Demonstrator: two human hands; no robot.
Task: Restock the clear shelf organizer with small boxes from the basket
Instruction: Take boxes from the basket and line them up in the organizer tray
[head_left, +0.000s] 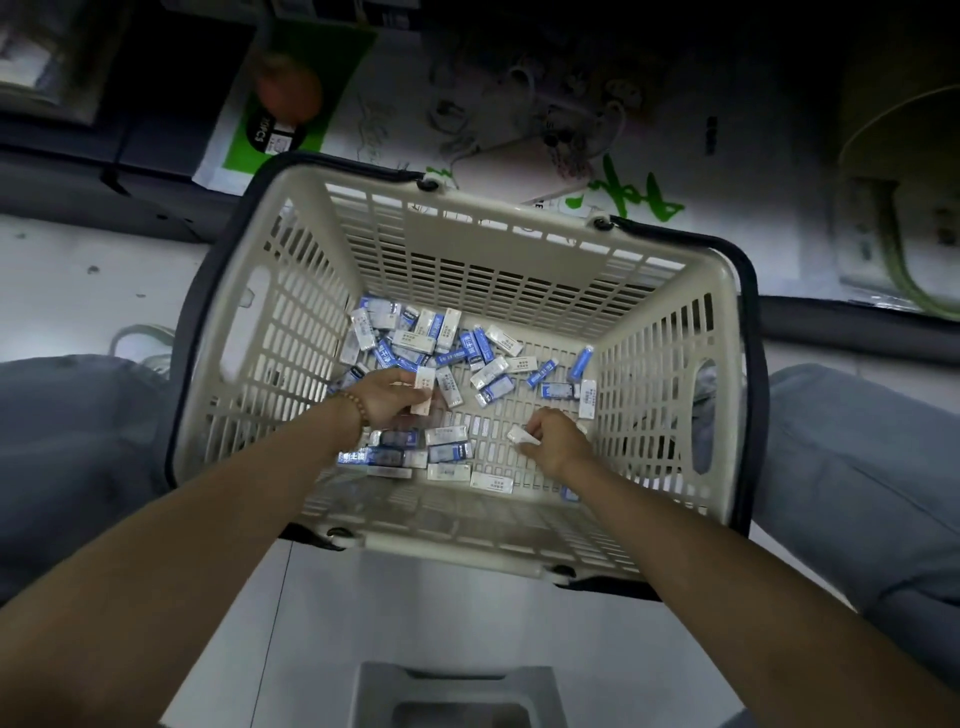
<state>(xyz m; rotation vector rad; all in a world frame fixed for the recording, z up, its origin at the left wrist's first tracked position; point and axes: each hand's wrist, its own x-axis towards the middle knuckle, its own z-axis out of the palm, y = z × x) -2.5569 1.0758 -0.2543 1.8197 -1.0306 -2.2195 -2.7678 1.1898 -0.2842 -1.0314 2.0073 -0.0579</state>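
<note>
both hands down in the basket

left hand (395, 400) has its grip curled round a white box (423, 387), and right hand (556, 439) pinches a second box (522, 435). the small boxes (488, 358) lie loose over the bottom of the basket (519, 234), so each hand likely gathers its own. the basket sits between the knees (857, 467), an easy reach. the organizer is out of view.

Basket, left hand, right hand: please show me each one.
basket (493, 239), head view, bare far wall.
left hand (392, 397), head view, back of the hand.
right hand (558, 439), head view, back of the hand.
</note>
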